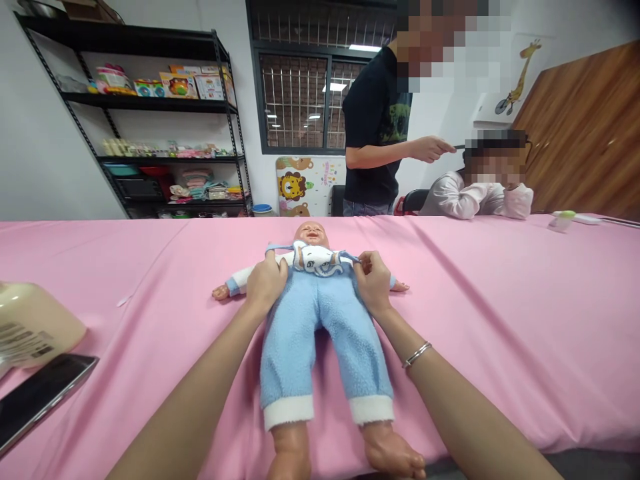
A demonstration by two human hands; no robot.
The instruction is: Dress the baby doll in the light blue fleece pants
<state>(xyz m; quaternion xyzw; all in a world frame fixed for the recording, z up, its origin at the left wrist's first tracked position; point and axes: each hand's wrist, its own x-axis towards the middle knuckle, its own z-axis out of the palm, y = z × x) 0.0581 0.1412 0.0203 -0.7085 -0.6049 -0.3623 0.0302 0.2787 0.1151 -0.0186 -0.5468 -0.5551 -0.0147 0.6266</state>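
The left hand [266, 283] is pressing its closed fingers on the plastic baby doll in fuzzy blue overalls [320, 333], lying face up on the pink cloth worktop [500, 320]. The right hand [373, 280] is pinching the thin blue overall strap [350, 257]. Fingertips are hiding underneath. The beige tub's label [25, 340] is too blurry to read.
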